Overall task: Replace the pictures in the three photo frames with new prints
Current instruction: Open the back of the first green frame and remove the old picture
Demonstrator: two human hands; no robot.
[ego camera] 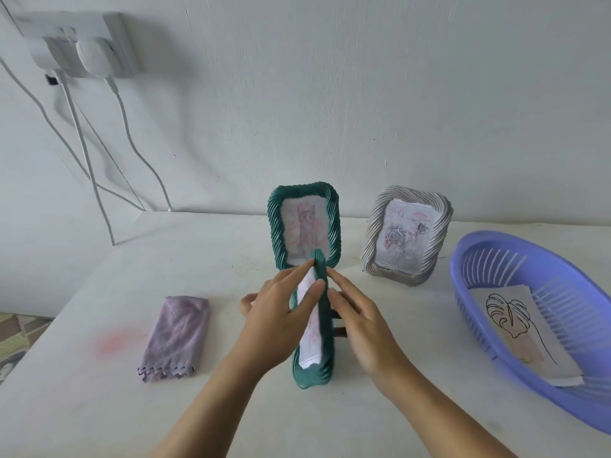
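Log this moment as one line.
near green frame: edge-on, between both hands | left hand: fingers flat on front | right hand: fingers flat on back | leaf print: in purple basket | silver frame: standing

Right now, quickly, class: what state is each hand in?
Left hand: open, straight fingers pressing the front of the near green frame.
Right hand: open, straight fingers against its back.

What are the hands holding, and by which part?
The near green frame, upright, pressed between left fingers on its front and right fingers on its back.
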